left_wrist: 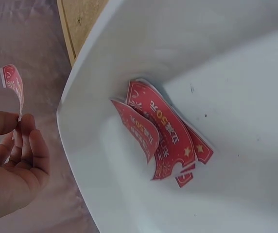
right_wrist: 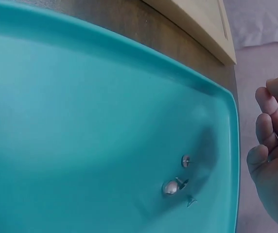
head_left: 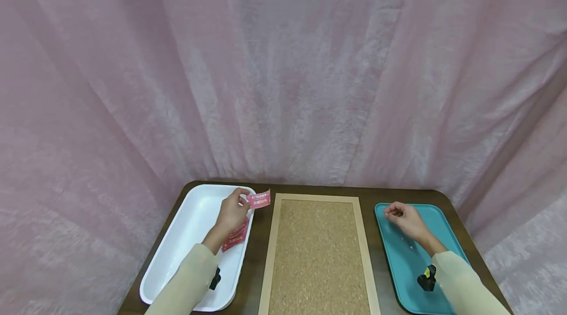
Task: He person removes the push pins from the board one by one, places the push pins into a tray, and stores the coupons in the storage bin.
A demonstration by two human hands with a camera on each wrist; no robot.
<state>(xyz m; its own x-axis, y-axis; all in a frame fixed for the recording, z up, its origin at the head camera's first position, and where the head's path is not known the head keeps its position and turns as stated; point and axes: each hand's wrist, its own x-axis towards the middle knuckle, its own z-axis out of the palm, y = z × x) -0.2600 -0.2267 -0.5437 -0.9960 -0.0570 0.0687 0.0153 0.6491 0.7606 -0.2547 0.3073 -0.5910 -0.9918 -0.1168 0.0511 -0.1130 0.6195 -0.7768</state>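
Observation:
My left hand [head_left: 232, 212] pinches one end of a red paper coupon [head_left: 259, 200] over the right rim of the white tray [head_left: 181, 236]. The coupon's free end curls upward in the left wrist view. Below it, several more red coupons [left_wrist: 161, 131] lie overlapping in the tray. Over the far left part of the teal tray [head_left: 394, 261] is my right hand [head_left: 407, 221], thumb and forefinger meeting at the tips. A tiny pale thing shows at those fingertips in the head view, too small to make out. Several metal thumbtacks [right_wrist: 171, 187] lie loose in the teal tray.
Between the two trays lies a cork board [head_left: 321, 251] with a pale wooden frame. All three stand on a dark wooden table [head_left: 310, 190] with rounded corners. A pink curtain [head_left: 283, 74] hangs behind. A black wrist device [head_left: 427, 279] sits at the right sleeve.

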